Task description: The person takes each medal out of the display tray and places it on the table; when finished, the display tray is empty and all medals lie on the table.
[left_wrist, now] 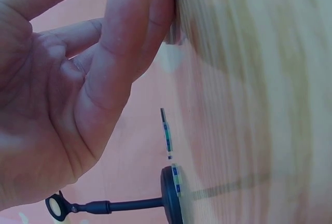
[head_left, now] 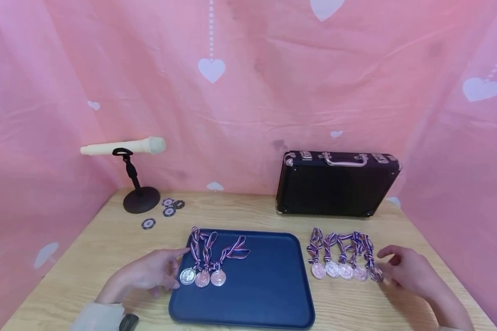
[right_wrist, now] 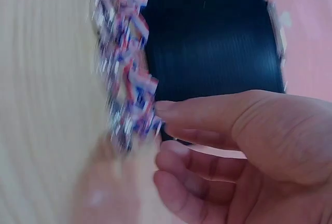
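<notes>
Near the front edge of the surface (head_left: 348, 305), both hands look loose and seem to hold nothing: the left hand (head_left: 155, 271) at the left side of the tray (head_left: 269, 294), the right hand (head_left: 410, 271) beside the end medal (head_left: 375, 275) of five medals (head_left: 346, 271) toward the right edge. Three medals (head_left: 202, 278) lie on the tray. Pinching one ribbon and freeing it before lifting should spare its neighbours. Blur obscures right-hand contact; left fingertips are cut off at the wrist view. The case (head_left: 335, 188), by the far right corner, hides its contents.
</notes>
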A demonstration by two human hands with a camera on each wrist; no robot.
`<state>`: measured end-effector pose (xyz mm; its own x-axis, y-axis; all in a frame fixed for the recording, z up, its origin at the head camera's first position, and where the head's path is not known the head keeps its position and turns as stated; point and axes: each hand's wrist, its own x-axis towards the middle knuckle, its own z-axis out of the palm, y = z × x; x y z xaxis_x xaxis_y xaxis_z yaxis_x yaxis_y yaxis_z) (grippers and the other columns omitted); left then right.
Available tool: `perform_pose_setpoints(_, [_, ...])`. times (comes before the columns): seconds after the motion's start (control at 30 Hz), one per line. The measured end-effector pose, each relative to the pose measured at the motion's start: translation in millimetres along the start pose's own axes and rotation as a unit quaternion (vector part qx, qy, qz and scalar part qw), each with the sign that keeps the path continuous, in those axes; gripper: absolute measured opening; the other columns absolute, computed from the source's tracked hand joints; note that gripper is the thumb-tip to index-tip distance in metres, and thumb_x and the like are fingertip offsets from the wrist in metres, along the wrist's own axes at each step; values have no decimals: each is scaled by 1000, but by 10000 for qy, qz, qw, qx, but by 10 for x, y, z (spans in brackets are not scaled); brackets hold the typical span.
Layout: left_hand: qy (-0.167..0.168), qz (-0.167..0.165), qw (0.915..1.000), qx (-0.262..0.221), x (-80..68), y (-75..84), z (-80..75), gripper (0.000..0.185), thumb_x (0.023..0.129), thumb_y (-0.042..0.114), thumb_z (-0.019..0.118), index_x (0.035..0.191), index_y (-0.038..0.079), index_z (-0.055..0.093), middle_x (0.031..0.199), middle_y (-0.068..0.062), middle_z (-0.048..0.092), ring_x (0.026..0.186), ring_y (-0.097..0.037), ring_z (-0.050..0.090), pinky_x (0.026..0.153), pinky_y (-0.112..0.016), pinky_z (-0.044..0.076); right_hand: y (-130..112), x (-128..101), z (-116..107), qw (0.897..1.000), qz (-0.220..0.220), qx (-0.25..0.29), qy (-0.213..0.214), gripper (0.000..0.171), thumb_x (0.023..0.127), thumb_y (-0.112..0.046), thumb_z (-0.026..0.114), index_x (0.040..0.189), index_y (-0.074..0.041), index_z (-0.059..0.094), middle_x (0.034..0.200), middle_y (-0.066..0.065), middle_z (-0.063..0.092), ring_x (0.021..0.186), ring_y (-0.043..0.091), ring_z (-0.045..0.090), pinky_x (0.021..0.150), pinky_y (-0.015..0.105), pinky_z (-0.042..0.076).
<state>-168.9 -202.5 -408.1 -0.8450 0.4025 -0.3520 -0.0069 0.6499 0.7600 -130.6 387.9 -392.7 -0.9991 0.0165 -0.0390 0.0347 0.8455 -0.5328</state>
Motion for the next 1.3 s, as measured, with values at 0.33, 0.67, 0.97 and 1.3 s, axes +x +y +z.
perform_pose_setpoints(0.33, [-114, 242, 9996, 30, 32, -4, -28, 90, 84, -4, 82, 162, 7, 40, 91, -8, 61, 56, -18, 59, 47, -30, 54, -1319, 110, 660, 9929, -1005, 621, 97, 23, 90, -18, 83, 108, -6, 75, 75, -2, 68, 59, 9, 59, 51, 26, 48])
perform_pose_setpoints(0.67, [-216, 426, 9988, 52, 86, 40, -7, 91, 84, -4, 81, 164, 10, 39, 92, -8, 62, 56, -17, 59, 46, -29, 53, -2286, 143, 1407, 9701, -1632, 1340, -1196, 25, 88, -17, 84, 105, -3, 72, 63, -5, 62, 46, 9, 60, 45, 29, 52])
perform_pose_setpoints(0.97, [-158, 242, 9996, -29, 79, 72, -40, 91, 84, -6, 82, 163, 11, 41, 89, -8, 62, 57, -18, 60, 46, -30, 54, -2431, 300, 1854, 9756, -1863, 597, -994, 27, 79, -36, 90, 83, -16, 72, 67, -10, 61, 61, 10, 55, 60, 27, 45])
perform_pose_setpoints(1.3, [-110, 180, 9998, -35, 26, 16, -44, 90, 83, -5, 82, 162, 10, 42, 89, -8, 62, 56, -18, 59, 46, -29, 52, -2608, 287, 1911, 9815, -1596, 134, -1045, 36, 72, -33, 95, 76, -18, 63, 72, -6, 59, 69, 18, 53, 63, 33, 42])
